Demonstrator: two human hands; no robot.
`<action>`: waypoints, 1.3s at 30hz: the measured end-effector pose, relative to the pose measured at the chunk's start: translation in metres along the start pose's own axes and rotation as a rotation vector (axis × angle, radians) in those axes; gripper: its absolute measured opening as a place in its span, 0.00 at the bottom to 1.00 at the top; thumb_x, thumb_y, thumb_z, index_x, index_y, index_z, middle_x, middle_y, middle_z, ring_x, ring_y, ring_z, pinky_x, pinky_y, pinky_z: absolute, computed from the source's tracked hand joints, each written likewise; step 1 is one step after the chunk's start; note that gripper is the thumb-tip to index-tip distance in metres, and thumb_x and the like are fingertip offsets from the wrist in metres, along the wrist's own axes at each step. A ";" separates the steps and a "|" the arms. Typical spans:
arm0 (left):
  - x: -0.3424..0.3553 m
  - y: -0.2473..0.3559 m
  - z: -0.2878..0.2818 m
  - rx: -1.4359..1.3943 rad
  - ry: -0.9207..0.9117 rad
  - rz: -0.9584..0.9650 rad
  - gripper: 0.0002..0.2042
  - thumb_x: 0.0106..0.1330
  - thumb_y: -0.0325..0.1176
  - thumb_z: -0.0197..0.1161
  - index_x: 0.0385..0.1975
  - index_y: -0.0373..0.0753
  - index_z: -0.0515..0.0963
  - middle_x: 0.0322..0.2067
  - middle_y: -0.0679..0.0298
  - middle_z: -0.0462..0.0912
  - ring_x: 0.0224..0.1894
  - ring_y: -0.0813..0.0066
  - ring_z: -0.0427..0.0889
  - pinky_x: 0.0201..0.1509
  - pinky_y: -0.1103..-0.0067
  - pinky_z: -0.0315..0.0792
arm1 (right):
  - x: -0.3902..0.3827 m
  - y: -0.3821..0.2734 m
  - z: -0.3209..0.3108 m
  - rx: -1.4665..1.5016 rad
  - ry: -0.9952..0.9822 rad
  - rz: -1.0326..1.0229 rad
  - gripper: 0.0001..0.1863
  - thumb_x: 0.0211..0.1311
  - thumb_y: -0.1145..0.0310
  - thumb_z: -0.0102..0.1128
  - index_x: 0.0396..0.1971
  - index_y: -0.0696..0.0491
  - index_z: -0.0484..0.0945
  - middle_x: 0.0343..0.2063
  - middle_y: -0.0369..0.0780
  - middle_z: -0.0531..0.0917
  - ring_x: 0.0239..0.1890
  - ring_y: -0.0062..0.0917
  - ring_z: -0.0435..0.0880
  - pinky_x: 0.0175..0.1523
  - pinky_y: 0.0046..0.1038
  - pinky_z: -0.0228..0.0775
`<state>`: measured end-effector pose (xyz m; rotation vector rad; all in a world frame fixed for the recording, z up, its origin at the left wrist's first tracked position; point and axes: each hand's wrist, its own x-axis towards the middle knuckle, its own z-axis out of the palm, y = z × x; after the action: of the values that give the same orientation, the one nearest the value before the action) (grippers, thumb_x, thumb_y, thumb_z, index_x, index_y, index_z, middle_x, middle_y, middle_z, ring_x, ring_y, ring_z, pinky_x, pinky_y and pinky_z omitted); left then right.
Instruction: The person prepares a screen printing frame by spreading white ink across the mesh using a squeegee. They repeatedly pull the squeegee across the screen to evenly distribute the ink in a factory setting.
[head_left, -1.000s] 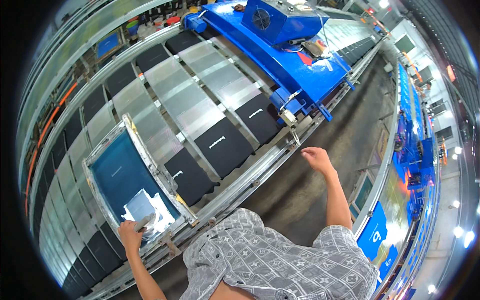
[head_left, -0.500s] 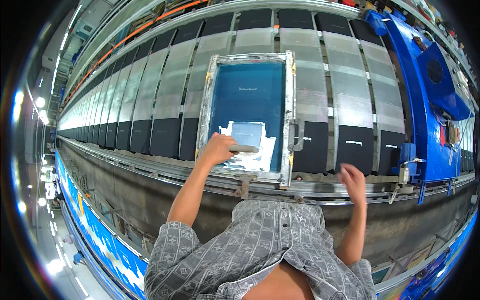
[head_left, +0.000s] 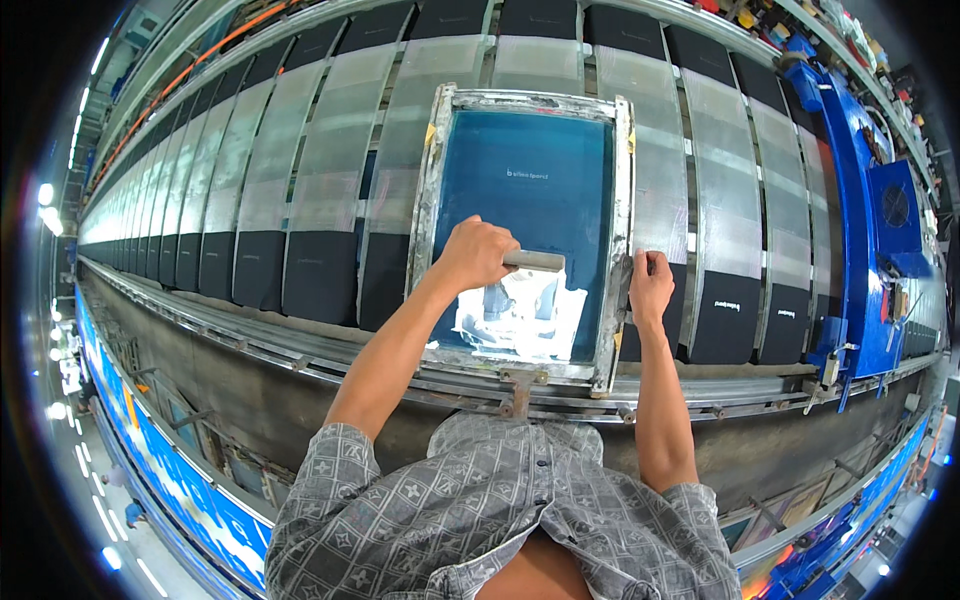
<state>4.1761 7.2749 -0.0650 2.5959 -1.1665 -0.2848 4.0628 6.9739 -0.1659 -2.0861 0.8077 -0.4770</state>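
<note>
The frame (head_left: 520,225) is the reference: a metal-edged screen with blue mesh, lying flat on the long table (head_left: 300,180) over a row of clear and black panels (head_left: 250,260).

Left hand (head_left: 478,252): inside the frame, over the lower half of the mesh. The fingers are closed around the left end of the squeegee (head_left: 532,261). The grey bar extends from the fist toward the frame's right rail and lies across the mesh. White ink (head_left: 525,315) is pooled just below the bar, near the frame's bottom rail.

Right hand (head_left: 650,285): on the frame's right rail, lower part. The fingers are curled over the rail's edge in a narrow grip, well apart from the squeegee.

A blue machine (head_left: 880,220) stands far right of the frame.
</note>
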 end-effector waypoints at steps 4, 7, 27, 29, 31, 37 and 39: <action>-0.012 0.001 0.019 0.037 0.129 0.004 0.11 0.50 0.34 0.71 0.35 0.48 0.87 0.36 0.70 0.88 0.35 0.65 0.83 0.43 0.68 0.70 | -0.004 -0.016 -0.008 0.025 -0.066 0.068 0.16 0.71 0.58 0.64 0.36 0.58 0.82 0.20 0.37 0.77 0.23 0.20 0.71 0.31 0.31 0.65; -0.078 0.039 0.066 0.073 0.323 0.025 0.20 0.45 0.28 0.66 0.43 0.44 0.85 0.43 0.68 0.86 0.35 0.67 0.81 0.41 0.67 0.69 | -0.002 -0.014 -0.009 0.083 -0.069 0.050 0.15 0.70 0.60 0.65 0.36 0.58 0.82 0.20 0.38 0.79 0.23 0.23 0.72 0.32 0.33 0.67; -0.225 -0.087 0.004 0.007 0.208 -0.160 0.17 0.44 0.26 0.71 0.38 0.46 0.87 0.38 0.72 0.87 0.40 0.68 0.83 0.53 0.69 0.69 | -0.100 -0.111 0.132 0.250 -0.142 0.061 0.16 0.72 0.59 0.64 0.36 0.59 0.80 0.24 0.36 0.81 0.27 0.20 0.74 0.36 0.30 0.71; -0.226 -0.088 0.011 0.006 0.181 -0.174 0.14 0.47 0.29 0.72 0.36 0.46 0.87 0.36 0.71 0.87 0.39 0.68 0.84 0.51 0.69 0.70 | -0.098 -0.109 0.134 0.224 -0.112 0.043 0.16 0.71 0.58 0.64 0.36 0.59 0.80 0.23 0.38 0.82 0.25 0.23 0.75 0.35 0.31 0.71; -0.223 -0.094 0.005 -0.007 0.068 -0.183 0.11 0.49 0.33 0.73 0.34 0.46 0.87 0.34 0.70 0.87 0.38 0.67 0.85 0.50 0.68 0.71 | -0.101 -0.112 0.141 0.178 -0.088 0.038 0.16 0.71 0.58 0.64 0.36 0.59 0.80 0.23 0.40 0.82 0.25 0.24 0.76 0.35 0.32 0.71; -0.190 -0.135 -0.035 -0.084 -0.026 -0.131 0.09 0.53 0.41 0.76 0.29 0.47 0.87 0.30 0.68 0.87 0.35 0.65 0.85 0.44 0.68 0.70 | -0.107 -0.120 0.147 0.083 -0.106 0.057 0.15 0.71 0.58 0.63 0.38 0.57 0.81 0.22 0.42 0.81 0.23 0.28 0.76 0.34 0.33 0.70; -0.169 -0.151 -0.037 -0.084 0.021 -0.129 0.08 0.52 0.41 0.76 0.27 0.47 0.87 0.29 0.68 0.87 0.34 0.65 0.85 0.43 0.68 0.69 | -0.109 -0.127 0.144 0.034 -0.125 0.056 0.15 0.71 0.58 0.62 0.39 0.57 0.82 0.22 0.42 0.81 0.23 0.30 0.77 0.34 0.33 0.70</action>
<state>4.1816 7.5045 -0.0694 2.5977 -0.9610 -0.3259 4.1156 7.1882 -0.1527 -2.0343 0.7773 -0.3247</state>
